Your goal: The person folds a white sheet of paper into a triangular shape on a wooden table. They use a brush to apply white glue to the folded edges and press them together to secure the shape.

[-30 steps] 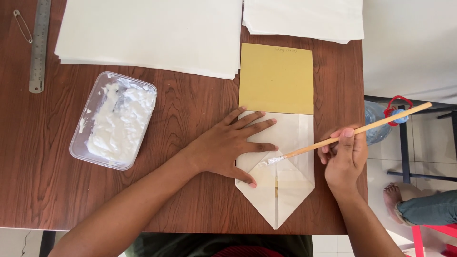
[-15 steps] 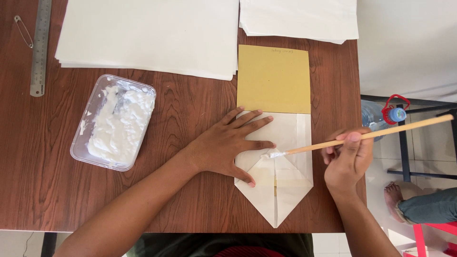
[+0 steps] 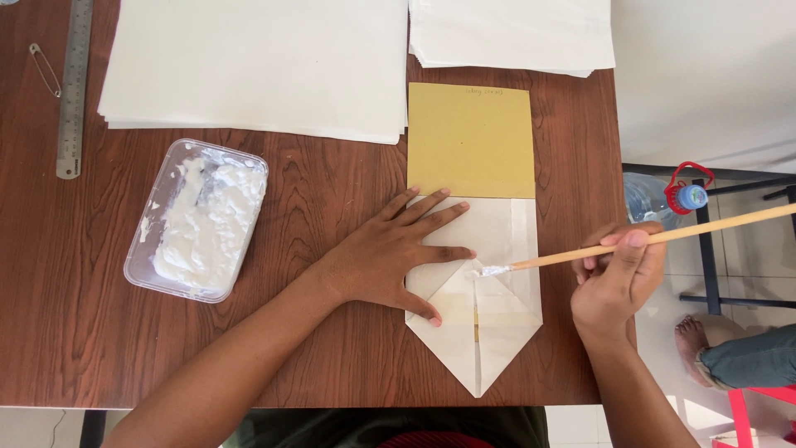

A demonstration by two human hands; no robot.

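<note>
Head view: folded white paper at desk near edge is pinned flat by open left hand, glue stick-brush pinched in right hand grip; paste could be smeared past the flap or onto fingers.

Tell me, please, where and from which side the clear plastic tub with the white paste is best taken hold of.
Probably by its two long side walls near the rim, coming from above. The plastic tub lies open on the wooden table, so tipping could spill the paste. Its left and near sides are free; the paper stack lies close beyond it, and the left hand rests to its right.
</note>
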